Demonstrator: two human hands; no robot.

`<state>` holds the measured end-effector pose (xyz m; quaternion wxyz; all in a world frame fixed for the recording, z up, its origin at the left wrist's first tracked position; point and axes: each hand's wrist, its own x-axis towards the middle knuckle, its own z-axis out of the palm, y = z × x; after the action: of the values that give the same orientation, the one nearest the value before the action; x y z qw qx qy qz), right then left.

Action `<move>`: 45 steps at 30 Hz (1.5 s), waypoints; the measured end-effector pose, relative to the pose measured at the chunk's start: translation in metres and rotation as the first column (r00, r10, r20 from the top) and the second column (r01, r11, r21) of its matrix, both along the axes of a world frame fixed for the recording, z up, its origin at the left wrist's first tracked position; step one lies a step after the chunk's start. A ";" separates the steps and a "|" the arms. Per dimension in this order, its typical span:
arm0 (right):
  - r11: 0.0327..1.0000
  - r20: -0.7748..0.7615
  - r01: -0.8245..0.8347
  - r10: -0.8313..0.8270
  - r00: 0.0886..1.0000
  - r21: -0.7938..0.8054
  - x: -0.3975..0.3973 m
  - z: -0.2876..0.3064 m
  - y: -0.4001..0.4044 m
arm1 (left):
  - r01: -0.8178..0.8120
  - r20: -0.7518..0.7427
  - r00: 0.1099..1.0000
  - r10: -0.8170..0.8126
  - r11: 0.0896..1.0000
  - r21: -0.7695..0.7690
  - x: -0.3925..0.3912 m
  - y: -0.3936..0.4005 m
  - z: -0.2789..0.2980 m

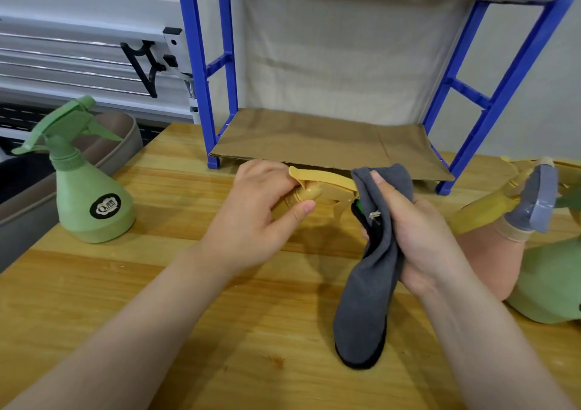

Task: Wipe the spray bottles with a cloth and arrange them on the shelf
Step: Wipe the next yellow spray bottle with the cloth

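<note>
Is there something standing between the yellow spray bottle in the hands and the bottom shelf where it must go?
Nothing visible: the yellow spray bottle is just in front of the cardboard-lined bottom shelf, which holds no objects.

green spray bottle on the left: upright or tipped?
Upright: the green spray bottle stands on its base on the wooden table, trigger head on top.

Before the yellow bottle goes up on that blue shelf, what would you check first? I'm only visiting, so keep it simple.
1. Left hand grips the yellow spray bottle at its neck: ok.
2. Right hand holds the grey cloth against the bottle's nozzle end: ok.
3. Whole bottle wiped: cannot tell, its body is hidden behind the hands.
4. Bottom tier of the blue shelf, lined with brown paper, has room: ok.
5. Path to the shelf free of other bottles: ok; the green spray bottle stands well to the left.
</note>
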<state>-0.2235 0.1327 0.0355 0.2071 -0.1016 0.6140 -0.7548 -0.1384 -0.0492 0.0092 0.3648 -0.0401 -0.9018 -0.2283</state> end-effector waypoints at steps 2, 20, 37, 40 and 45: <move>1.000 0.006 -0.007 0.007 1.000 0.027 -0.003 0.000 0.001 | -0.012 0.011 1.000 0.013 0.998 -0.067 0.000 -0.001 0.000; 0.958 -0.179 -0.053 0.107 0.978 0.282 -0.019 -0.006 0.009 | 0.126 -0.024 0.992 -0.127 0.899 0.419 -0.004 0.012 0.000; 0.629 -0.457 0.035 0.523 0.719 0.776 0.002 -0.032 0.080 | 0.069 0.056 0.989 -0.133 0.777 0.626 -0.069 0.063 0.023; 0.698 -0.512 0.075 0.442 0.736 0.712 0.006 -0.037 0.090 | 0.059 0.099 0.982 -0.159 0.765 0.641 -0.087 0.081 0.023; 0.786 -0.568 0.114 0.330 0.754 0.608 0.013 -0.041 0.099 | 0.064 0.152 0.965 -0.215 0.750 0.658 -0.104 0.100 0.023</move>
<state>-0.2108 0.2317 -0.0055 0.0490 -0.3213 0.8480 -0.4188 -0.2421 0.0513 0.0327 0.2369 0.0459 -0.7959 -0.5553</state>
